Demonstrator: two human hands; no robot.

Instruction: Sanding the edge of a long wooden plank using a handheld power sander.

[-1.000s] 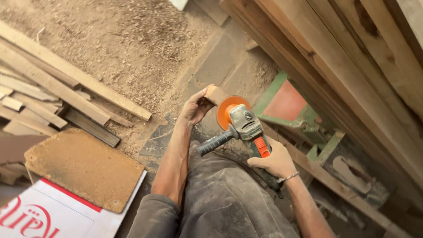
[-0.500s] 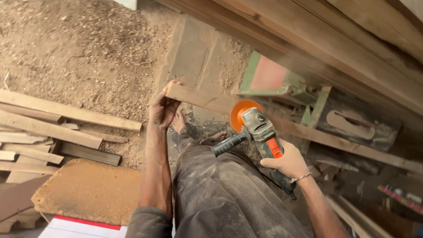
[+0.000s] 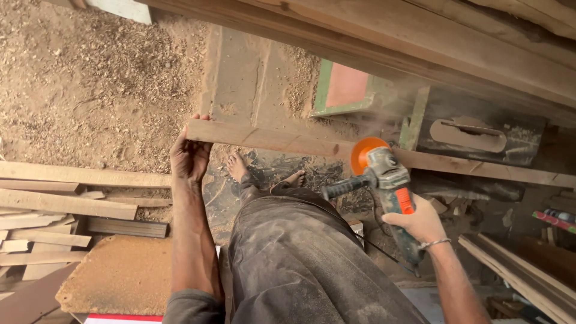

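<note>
Wooden plank (image 3: 282,141), one long piece, runs from the person's left hand (image 3: 191,157) across the view to the right edge, passing in front of a green machine frame (image 3: 414,126). The left hand is closed around the plank's near end, fingers curled over the top edge. The right hand (image 3: 420,223) is wrapped tight around the body of one angle grinder (image 3: 387,180), which has a grey head, a red switch panel, a black side handle and an orange disc (image 3: 365,153). The disc sits against the plank's front edge near its middle; fine dust hangs there.

Count: two hands, two bare feet (image 3: 240,168) on the floor below the plank, one grinder, one held plank. Loose offcuts (image 3: 66,204) lie stacked at left, roughly ten; the exact number cannot be made out where they overlap. Heavy timber beams (image 3: 420,42) cross the top, cut off by the frame.

Sawdust (image 3: 102,78) covers the floor. One flat brown board (image 3: 120,273) lies at lower left, and beneath it a white sheet (image 3: 120,319) with a red band shows only as a sliver at the bottom edge. The grinder's rear end is hidden behind the right wrist, which wears a thin bracelet (image 3: 433,243). Dusty grey trousers (image 3: 300,264) block the floor under the person.
</note>
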